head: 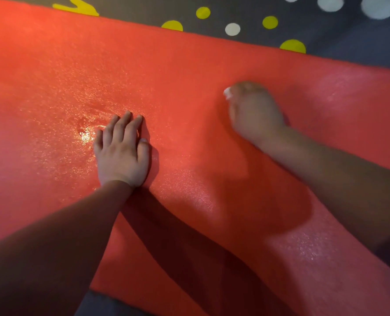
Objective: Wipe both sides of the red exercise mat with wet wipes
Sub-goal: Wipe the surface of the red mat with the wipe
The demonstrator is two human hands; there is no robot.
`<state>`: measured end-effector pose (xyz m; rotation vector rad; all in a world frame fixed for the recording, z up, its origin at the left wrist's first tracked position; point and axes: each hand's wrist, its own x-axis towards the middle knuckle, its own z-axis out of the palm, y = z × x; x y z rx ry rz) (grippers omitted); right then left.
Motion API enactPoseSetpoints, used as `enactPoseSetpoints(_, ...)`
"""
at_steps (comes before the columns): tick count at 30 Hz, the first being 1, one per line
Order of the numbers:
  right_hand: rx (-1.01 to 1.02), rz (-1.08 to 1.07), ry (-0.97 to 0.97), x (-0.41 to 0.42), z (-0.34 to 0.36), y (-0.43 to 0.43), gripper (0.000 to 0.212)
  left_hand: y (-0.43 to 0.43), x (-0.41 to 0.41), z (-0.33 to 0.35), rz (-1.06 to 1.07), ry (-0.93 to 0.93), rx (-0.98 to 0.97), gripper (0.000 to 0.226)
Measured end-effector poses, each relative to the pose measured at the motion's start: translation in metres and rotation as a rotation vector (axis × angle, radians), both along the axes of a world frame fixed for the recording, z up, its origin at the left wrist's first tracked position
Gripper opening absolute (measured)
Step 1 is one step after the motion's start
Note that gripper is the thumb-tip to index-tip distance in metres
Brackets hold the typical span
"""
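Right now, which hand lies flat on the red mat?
The left hand, fingers straight, palm down on the red exercise mat; the blurred right hand is curled around a white wet wipe.

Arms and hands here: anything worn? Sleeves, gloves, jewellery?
Both bare: no gloves, no sleeves in view. Left hand shows no ring or watch. Right hand is motion-blurred, so small items cannot be ruled out.

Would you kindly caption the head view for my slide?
Left hand flat on the red exercise mat; blurred right hand holds a white wipe.
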<state>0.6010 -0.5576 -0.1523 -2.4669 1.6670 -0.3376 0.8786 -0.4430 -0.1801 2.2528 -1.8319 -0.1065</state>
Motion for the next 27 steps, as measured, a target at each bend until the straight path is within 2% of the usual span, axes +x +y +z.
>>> enactPoseSetpoints(4, 0.156, 0.595, -0.037, 0.043, 0.004, 0.081, 0.028, 0.000, -0.001, 0.000, 0.004, -0.008, -0.011, 0.057)
enactPoseSetpoints(6, 0.110, 0.696, -0.052, 0.037, 0.004, 0.074, 0.024, 0.000, -0.001, -0.001, -0.002, -0.012, -0.006, 0.057)
enactPoseSetpoints(8, -0.022, 0.558, -0.015, 0.023, -0.002, 0.038, 0.028, 0.000, 0.000, -0.001, -0.001, -0.007, -0.002, 0.057)
enactPoseSetpoints(10, -0.140, 0.246, 0.066, -0.009, -0.005, -0.013, 0.031, 0.000, -0.001, 0.000, 0.001, -0.001, 0.001, 0.057)
enactPoseSetpoints(12, -0.113, -0.091, 0.129, -0.044, -0.004, -0.046, 0.035, -0.001, -0.001, 0.000, 0.000, 0.001, 0.001, 0.057)
enactPoseSetpoints(13, -0.093, -0.188, 0.133, -0.049, -0.003, -0.051, 0.040, -0.001, -0.001, 0.001, 0.001, 0.004, 0.001, 0.057)
enactPoseSetpoints(15, -0.067, -0.140, 0.145, -0.034, 0.001, -0.038, 0.045, -0.001, -0.001, 0.001, 0.002, 0.006, -0.003, 0.057)
enactPoseSetpoints(20, 0.103, 0.433, 0.030, 0.029, 0.003, 0.078, 0.033, 0.000, -0.001, 0.001, 0.000, 0.002, -0.012, 0.057)
enactPoseSetpoints(22, 0.094, 0.551, -0.032, 0.027, 0.001, 0.095, 0.033, -0.001, -0.002, 0.001, 0.005, 0.003, -0.007, 0.056)
enactPoseSetpoints(25, -0.033, 0.578, 0.035, 0.006, -0.004, 0.059, 0.028, 0.000, -0.003, 0.002, -0.001, -0.001, -0.012, 0.056)
enactPoseSetpoints(27, -0.125, 0.366, 0.106, -0.022, -0.006, 0.016, 0.031, 0.001, -0.002, 0.003, -0.003, -0.001, -0.007, 0.057)
